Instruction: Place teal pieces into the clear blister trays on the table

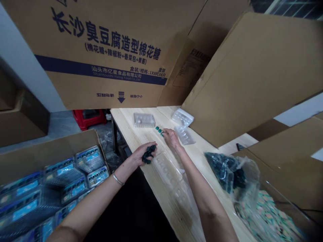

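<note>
Over the left edge of the counter (131, 132), I see the left hand (138, 154) curled around a clump of dark green pieces (148, 155), palm up and well filled. My right hand (172, 137) reaches over the counter, its fingertips at a short row of teal pieces (159, 130); whether it pinches one or has let go, I cannot tell from here. By my reading the work is at an early stage: only about three pieces lie in that row, while clear trays (165, 168) running down the counter's left edge towards me look unfilled where my arm leaves them visible. Towards the far left corner sits a stack of clear trays (144, 120); nearer the right edge are a white tray (182, 117) and a loose clear tray (185, 135). Further down that side, a plastic bag (248, 169) holds more dark green stuff, so I judge plenty is left. Beyond the left edge, an open carton (88, 136) carries rows of blister packs (69, 168), which look finished to me.
</note>
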Action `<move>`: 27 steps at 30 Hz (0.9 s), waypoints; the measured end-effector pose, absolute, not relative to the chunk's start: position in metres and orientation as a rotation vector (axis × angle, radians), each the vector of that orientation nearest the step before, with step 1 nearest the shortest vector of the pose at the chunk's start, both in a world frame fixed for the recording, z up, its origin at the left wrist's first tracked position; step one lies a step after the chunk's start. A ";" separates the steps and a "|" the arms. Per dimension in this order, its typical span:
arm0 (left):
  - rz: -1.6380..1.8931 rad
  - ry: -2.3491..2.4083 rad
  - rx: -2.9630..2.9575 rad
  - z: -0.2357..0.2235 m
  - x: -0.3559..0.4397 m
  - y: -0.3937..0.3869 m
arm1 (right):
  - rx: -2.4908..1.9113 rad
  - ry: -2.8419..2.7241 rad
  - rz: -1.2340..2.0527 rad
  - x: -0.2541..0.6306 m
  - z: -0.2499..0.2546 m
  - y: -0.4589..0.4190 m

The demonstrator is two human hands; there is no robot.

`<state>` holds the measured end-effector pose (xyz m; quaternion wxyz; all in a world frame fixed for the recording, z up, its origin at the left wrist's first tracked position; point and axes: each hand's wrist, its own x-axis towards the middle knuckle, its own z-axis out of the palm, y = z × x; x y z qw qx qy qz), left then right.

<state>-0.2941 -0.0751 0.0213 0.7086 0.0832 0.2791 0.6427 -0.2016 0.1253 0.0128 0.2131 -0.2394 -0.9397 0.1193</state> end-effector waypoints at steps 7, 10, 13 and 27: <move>1.418 0.546 0.128 0.018 -0.288 -0.080 | -0.782 -2.618 0.229 -0.198 0.015 0.108; 1.425 0.555 0.146 0.018 -0.285 -0.085 | -0.851 -2.603 0.190 -0.208 0.006 0.108; 1.437 0.587 0.161 0.018 -0.286 -0.090 | -0.889 -2.580 0.177 -0.216 -0.001 0.110; 1.582 0.732 0.102 0.038 -0.332 -0.154 | -0.723 -2.339 1.252 -0.150 0.060 0.025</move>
